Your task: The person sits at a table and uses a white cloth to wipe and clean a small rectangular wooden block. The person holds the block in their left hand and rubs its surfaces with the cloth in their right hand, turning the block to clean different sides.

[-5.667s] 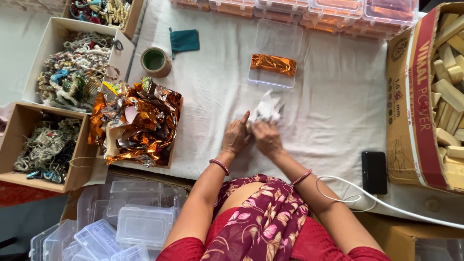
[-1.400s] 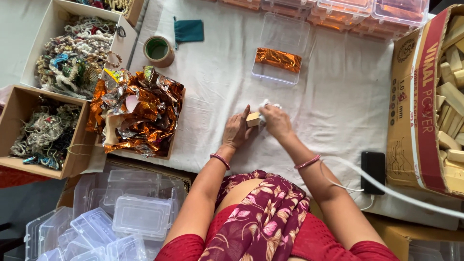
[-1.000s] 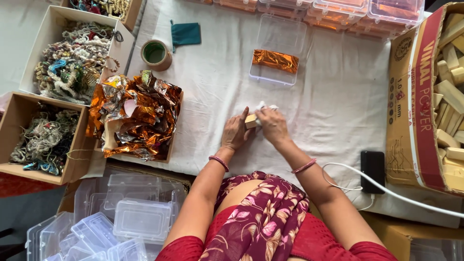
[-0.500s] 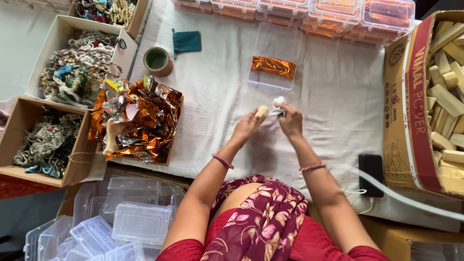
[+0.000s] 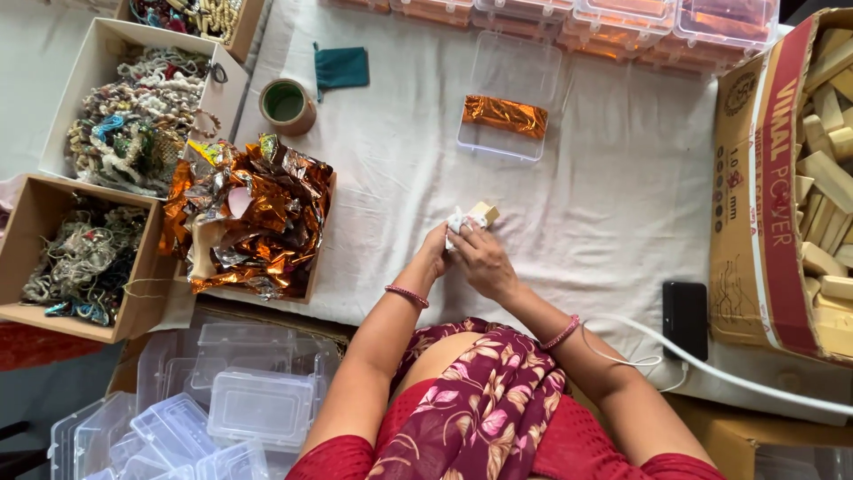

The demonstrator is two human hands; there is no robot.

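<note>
My left hand (image 5: 435, 258) and my right hand (image 5: 480, 262) are together above the white cloth (image 5: 604, 204), just in front of my body. Between them I hold a small wooden block (image 5: 482, 213) with a piece of white tissue (image 5: 457, 221) around its near end. The fingers of both hands are closed on it, pinching the block and the paper. Further from me lies a clear plastic box (image 5: 511, 98) with orange foil (image 5: 505, 116) inside. At my left stands a cardboard tray of crumpled foil sheets (image 5: 249, 213).
</note>
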